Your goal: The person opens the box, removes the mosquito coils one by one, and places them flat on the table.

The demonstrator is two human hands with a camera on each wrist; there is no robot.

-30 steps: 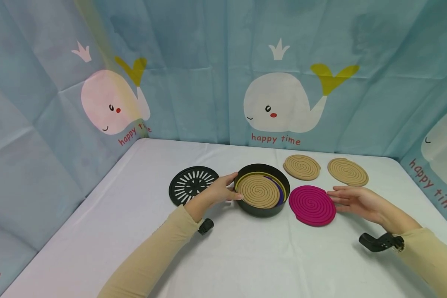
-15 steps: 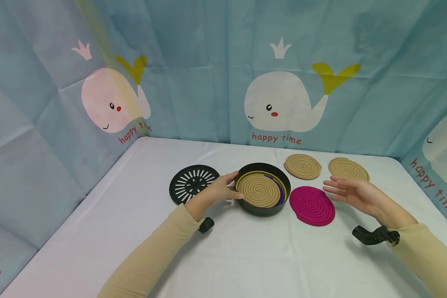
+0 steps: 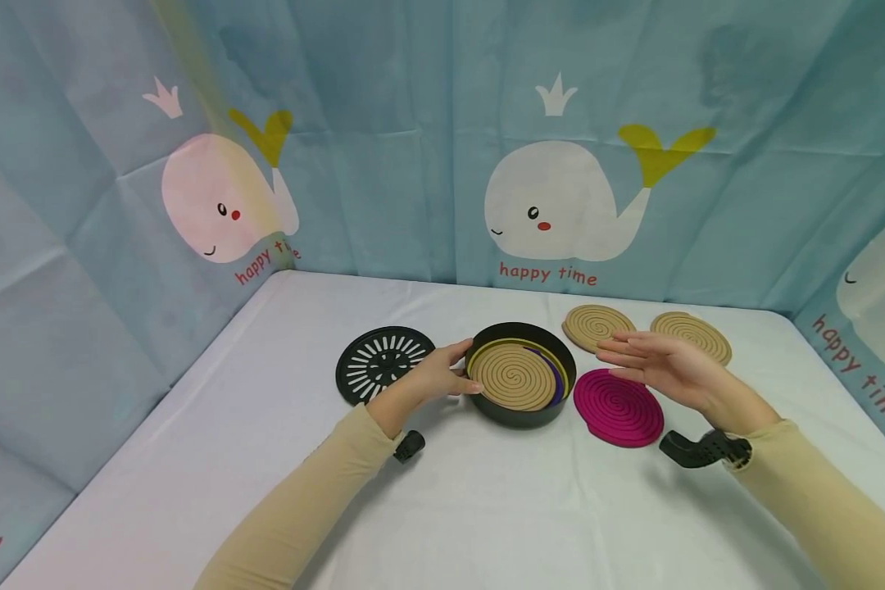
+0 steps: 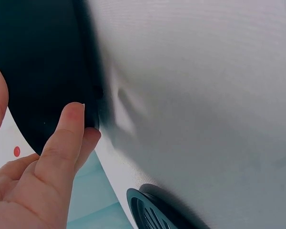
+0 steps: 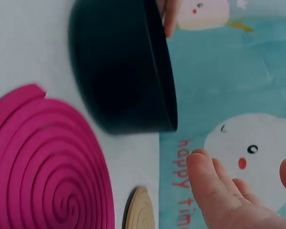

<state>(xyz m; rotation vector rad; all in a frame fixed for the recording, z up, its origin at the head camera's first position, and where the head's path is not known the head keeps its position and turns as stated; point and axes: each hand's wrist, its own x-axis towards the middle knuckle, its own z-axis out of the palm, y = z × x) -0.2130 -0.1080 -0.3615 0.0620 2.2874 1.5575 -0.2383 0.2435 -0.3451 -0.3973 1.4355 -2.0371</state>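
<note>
In the head view a round black tin point(image 3: 518, 418) stands mid-table with a beige mosquito coil point(image 3: 513, 377) inside. Yellow and purple edges show around that coil. My left hand point(image 3: 433, 377) holds the tin by its left side, thumb at the near rim and fingers against the outer wall point(image 4: 47, 71). Over the far edge of a magenta mosquito coil point(image 3: 619, 410) hovers my right hand point(image 3: 664, 360), fingers extended and nothing in it. Its fingertips overlap one back beige coil point(image 3: 590, 322); in the right wrist view the palm point(image 5: 248, 217) is raised beyond the tin.
A slotted black lid point(image 3: 369, 365) lies left of the tin, partly behind my left hand. Another beige coil point(image 3: 696, 336) lies at the back right, near the whale-print curtain point(image 3: 442, 164). White cloth point(image 3: 487, 508) covers the table.
My right hand has lifted away from the magenta coil's right edge and moved left, above it and toward the tin. The left hand and the tin have stayed in place.
</note>
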